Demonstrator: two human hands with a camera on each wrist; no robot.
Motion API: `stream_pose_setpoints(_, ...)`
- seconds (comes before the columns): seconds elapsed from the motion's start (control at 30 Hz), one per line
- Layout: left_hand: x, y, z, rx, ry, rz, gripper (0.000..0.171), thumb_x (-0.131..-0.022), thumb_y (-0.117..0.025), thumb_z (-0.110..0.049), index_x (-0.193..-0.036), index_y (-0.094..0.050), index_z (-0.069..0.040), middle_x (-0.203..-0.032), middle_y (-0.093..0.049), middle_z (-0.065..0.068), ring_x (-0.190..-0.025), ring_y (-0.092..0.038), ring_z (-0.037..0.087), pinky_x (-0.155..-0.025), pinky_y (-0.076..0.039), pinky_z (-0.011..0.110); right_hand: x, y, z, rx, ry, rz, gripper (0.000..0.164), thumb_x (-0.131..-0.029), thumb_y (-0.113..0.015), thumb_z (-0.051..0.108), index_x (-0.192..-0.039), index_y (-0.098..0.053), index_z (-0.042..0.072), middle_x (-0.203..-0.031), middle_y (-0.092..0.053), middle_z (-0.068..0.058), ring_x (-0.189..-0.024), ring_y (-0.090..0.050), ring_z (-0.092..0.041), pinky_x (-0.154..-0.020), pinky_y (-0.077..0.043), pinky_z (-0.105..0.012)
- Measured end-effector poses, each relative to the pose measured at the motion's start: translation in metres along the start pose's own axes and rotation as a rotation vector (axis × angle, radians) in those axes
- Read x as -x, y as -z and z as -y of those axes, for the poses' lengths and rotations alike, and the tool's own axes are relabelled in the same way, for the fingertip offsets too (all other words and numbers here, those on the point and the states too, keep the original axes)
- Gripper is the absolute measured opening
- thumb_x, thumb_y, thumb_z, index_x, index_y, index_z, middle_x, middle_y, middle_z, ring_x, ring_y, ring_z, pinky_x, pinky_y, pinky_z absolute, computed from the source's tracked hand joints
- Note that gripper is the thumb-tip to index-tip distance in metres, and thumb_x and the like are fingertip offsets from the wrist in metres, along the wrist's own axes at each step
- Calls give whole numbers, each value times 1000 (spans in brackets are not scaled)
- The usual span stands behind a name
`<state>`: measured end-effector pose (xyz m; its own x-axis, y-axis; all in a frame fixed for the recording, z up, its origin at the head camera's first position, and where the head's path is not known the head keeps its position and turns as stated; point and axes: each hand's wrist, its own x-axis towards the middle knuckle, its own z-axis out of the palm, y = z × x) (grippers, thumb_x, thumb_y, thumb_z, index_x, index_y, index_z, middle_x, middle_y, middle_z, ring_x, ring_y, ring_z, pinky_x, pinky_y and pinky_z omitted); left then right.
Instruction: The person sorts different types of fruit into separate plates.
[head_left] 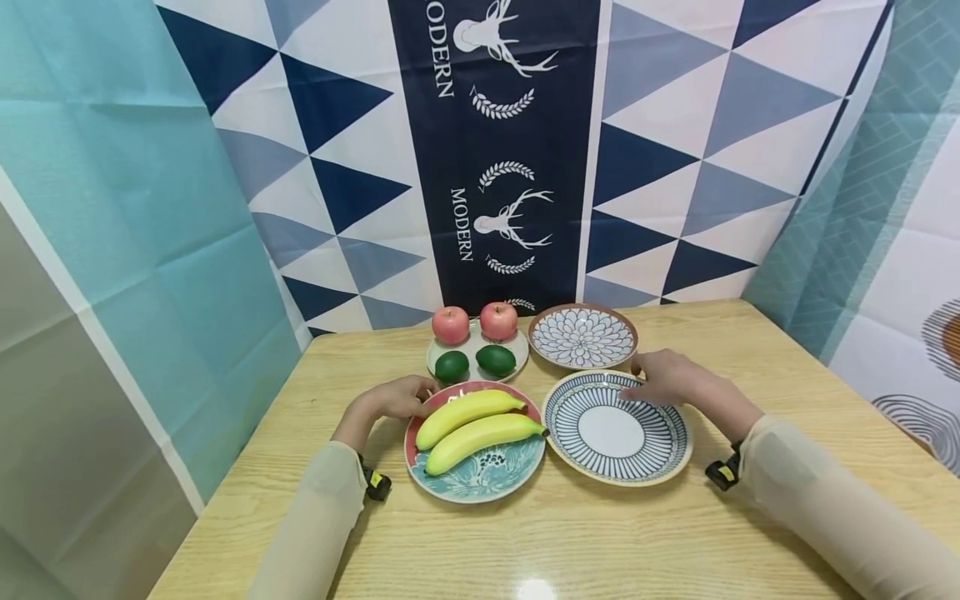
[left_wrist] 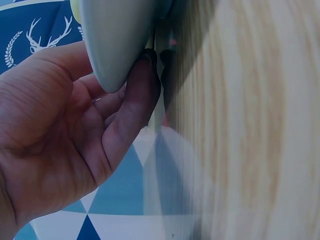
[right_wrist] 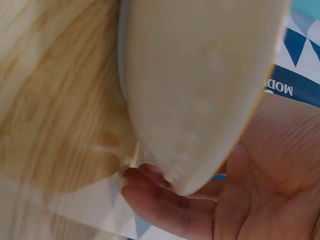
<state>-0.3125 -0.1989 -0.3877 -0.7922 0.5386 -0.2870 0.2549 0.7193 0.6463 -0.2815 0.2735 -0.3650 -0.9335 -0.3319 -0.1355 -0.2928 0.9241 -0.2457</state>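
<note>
My left hand (head_left: 401, 397) pinches the left rim of a red and teal plate (head_left: 487, 485). Two yellow bananas (head_left: 468, 437) lie side by side on that plate. In the left wrist view the left fingers (left_wrist: 131, 110) curl under its pale outer edge, close to the tabletop. On the other side, my right hand (head_left: 666, 377) grips the upper right rim of a blue-and-white striped plate (head_left: 611, 432), thumb over the inside. Seen from the right wrist, the right fingers (right_wrist: 165, 207) reach beneath that plate's cream underside (right_wrist: 195, 95). Nothing lies on the striped plate.
Behind the bananas stands a pale plate (head_left: 429, 354) with two red apples (head_left: 474, 323) and two dark green fruits (head_left: 474, 363). A brown-rimmed plate with a petal pattern (head_left: 583, 336) sits to its right. Patterned cloth (head_left: 510, 167) hangs behind the wooden table (head_left: 592, 542).
</note>
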Motion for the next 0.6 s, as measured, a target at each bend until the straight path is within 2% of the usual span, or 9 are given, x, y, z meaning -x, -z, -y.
stream_pose_setpoints(0.3, 1, 0, 0, 9, 2, 8, 18, -97, -67, -11, -115, -68, -9, -97, -63, 7, -74, -55, 18, -65, -48, 29, -2, -4, 1, 26, 3, 16, 60, -93, -81, 40, -125, -64, -7, -111, -69, -20, -99, -66, -35, -85, -55, -53)
stream_pose_setpoints(0.6, 0, 1, 0, 10, -10, 12, 17, -97, -67, -10, -114, -68, -8, -97, -63, 7, -74, -56, 18, -64, -49, 29, -4, -5, -1, 29, 23, 21, 44, -97, -78, 31, -120, -66, -4, -104, -69, -16, -94, -65, -32, -85, -54, -52)
